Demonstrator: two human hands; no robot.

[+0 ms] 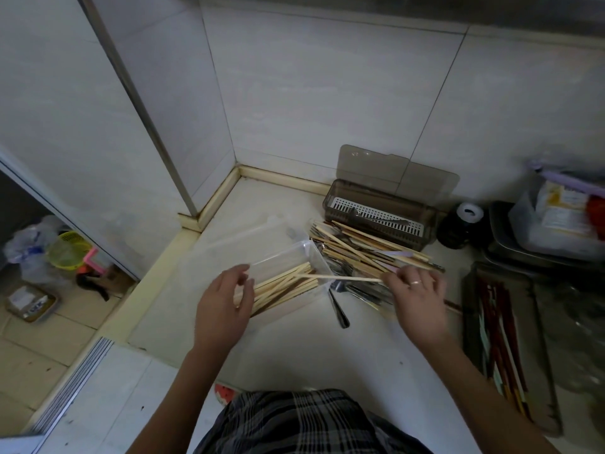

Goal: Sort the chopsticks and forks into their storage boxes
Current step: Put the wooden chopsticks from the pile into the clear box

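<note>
Head view: the right hand (pixel 417 291) pinches one chopstick (pixel 340 278) over the clear box (pixel 314 257); the left hand (pixel 226 296) hovers loose-fingered above it. Crosswise, it may catch the rim and fall among the forks (pixel 357 290) in the pile (pixel 366 250).

The left hand (pixel 226 298) hides chopstick ends (pixel 278 288) (clear box (pixel 294 253)).

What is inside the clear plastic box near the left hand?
The clear plastic box holds a bundle of pale wooden chopsticks lying lengthwise. The left hand covers their near ends, so the box's near end cannot be seen. No forks show inside it.
</note>
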